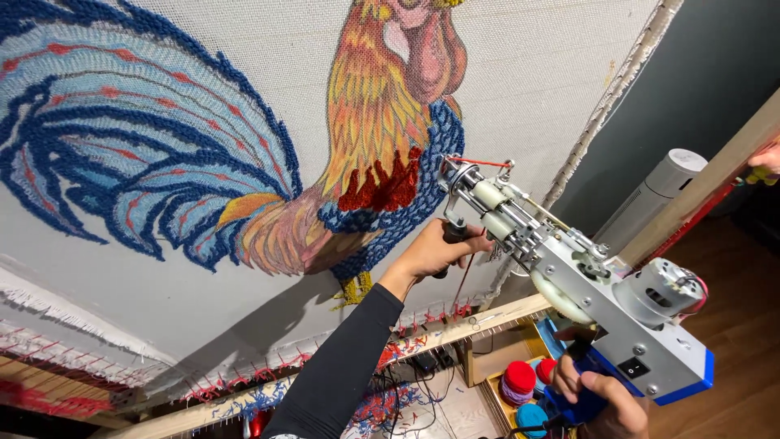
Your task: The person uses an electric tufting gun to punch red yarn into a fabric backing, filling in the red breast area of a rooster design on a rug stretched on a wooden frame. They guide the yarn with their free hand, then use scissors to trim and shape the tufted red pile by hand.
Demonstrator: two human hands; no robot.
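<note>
left hand [435,254] wrapped round black front grip | right hand [597,394] clenching blue handle | grey metal tufting gun [569,272] needle at stretched woven cloth [520,81], looped-yarn rooster [382,138]

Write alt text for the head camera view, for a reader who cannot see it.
A tufting gun is held against a stretched cloth bearing a partly tufted rooster; the left hand grips its front handle and the right hand its blue rear grip. Red yarn feeds the tip, and yarn cones sit below.

Tufting gun [569,260]: shiny metal, blue plastic. Cloth [203,268]: matt weave, looped yarn. Frame [487,313]: bare wood.
</note>
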